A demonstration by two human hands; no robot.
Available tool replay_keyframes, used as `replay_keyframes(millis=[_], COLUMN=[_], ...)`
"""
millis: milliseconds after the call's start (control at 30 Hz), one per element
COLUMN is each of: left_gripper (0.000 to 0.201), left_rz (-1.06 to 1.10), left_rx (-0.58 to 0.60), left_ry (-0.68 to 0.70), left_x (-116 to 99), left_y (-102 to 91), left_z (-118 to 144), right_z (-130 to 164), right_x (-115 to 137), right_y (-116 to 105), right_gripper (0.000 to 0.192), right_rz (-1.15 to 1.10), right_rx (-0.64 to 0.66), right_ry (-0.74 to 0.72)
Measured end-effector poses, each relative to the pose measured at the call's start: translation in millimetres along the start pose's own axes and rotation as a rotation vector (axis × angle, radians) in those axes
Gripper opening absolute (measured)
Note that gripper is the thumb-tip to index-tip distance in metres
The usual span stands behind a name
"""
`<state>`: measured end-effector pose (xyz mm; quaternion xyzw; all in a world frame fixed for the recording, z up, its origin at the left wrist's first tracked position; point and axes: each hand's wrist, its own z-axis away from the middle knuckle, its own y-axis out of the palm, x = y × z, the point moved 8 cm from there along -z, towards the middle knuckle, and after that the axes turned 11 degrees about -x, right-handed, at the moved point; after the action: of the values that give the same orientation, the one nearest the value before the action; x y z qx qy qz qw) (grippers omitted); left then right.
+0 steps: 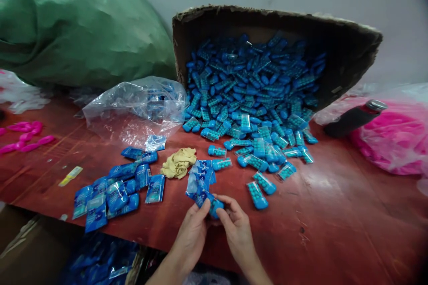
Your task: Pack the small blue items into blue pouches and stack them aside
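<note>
In front of me, at the table's near edge, both hands meet around one small bundle. My left hand is closed, its thumb pressing on a blue printed sachet. Pinched in the fingers of my right hand is a small blue-capped case, touching the sachet. How far the case sits inside the sachet, I cannot tell. Just beyond lies a stack of flat blue sachets. Two loose clear cases with turquoise beads rest to the right of my hands.
A cardboard box on its side spills a heap of blue cases. Filled sachets lie left, near a yellow cloth and a clear bag. A green sack, a dark bottle and a pink bag stand behind.
</note>
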<state>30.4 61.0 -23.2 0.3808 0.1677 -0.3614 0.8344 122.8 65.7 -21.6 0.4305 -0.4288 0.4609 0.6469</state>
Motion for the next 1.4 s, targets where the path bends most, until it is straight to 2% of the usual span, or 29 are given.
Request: replay_keyframes(millis=[100,167,267,367,533,633,800,867,933,1000,1167,1300,1400], left_gripper=[0.016,0.019,0.022,0.024,0.022,0.021,0.019,0.019,0.017,0.016,0.013,0.013,0.010], left_rz=[-0.105,-0.119,-0.101,-0.132,-0.145,-0.162,-0.121,-0.113,-0.115,-0.111,-0.008,0.082,0.081], left_rx=[-0.088,-0.172,-0.251,-0.273,-0.183,-0.140,-0.032,-0.041,-0.094,-0.121,0.005,0.074,0.094], left_ry=[0.061,0.080,0.091,0.106,0.110,0.069,-0.039,-0.033,0.002,-0.010,-0.148,-0.182,-0.186], left_x=[-2,0,7,10,-10,-18,-12,-15,-22,-25,-9,-2,-2], left_y=[-7.4,-14.0,-20.1,-21.6,-16.1,-15.2,-6.4,-4.2,-5.6,-7.4,-8.4,-9.6,-7.0], left_z=[-2,-2,-2,-2,-5,-5,0,1,1,0,-5,-7,-5], right_z=[0,1,6,9,7,3,-1,0,5,8,-4,-8,-6], right_x=[-17,-23,-25,-23,-23,-12,-1,9,23,33,32,30,28], right_y=[-1,2,4,2,1,-3,-3,-4,-4,-3,-6,5,11], right_gripper=[0.031,0.035,0.033,0.029,0.032,0.029,0.022,0.019,0.018,0.018,0.038,0.045,0.052], right_rz=[-0.166,-0.235,-0.254,-0.240,-0.189,-0.129,-0.055,0.056,0.177,0.224,0.076,-0.046,-0.065], right_rx=[-0.078,-0.119,-0.180,-0.227,-0.133,-0.092,-0.035,-0.029,-0.004,0.020,0.078,0.221,0.279], right_ry=[0.169,0.209,0.165,0.103,0.157,0.061,-0.040,-0.145,-0.310,-0.410,-0.349,-0.277,-0.214])
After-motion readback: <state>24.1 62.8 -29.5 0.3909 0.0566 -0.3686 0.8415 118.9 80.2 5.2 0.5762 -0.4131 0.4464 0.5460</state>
